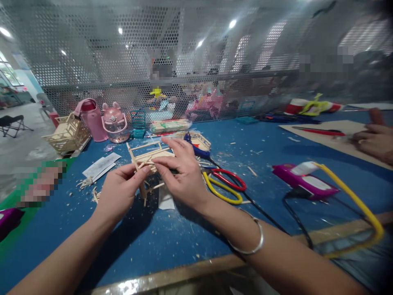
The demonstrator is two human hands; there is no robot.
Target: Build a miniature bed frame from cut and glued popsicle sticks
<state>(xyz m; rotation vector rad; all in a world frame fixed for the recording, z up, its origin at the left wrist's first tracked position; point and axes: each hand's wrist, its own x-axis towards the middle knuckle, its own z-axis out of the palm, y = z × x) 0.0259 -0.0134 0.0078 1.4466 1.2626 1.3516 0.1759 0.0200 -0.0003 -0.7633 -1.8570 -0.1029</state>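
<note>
A small frame of pale wooden sticks (141, 155) is held between my two hands above the blue table. My left hand (121, 186) grips its near left side, thumb and fingers closed on the sticks. On the right side, my right hand (184, 172) pinches the sticks with thumb and forefinger, the other fingers raised. Both thumbs come close together at the same joint. Just right of my right hand lie scissors with red and yellow handles (229, 180). A blue glue gun (198, 149) rests behind that hand, partly hidden.
Pink bottle (95, 123), bear-eared jar (114, 123) and a finished-looking stick model (66, 133) stand back left. A bundle of sticks (170, 125) lies by the mesh screen. At right are a purple-and-white device (307, 180), a yellow tube (353, 196) and another person's hand (376, 139).
</note>
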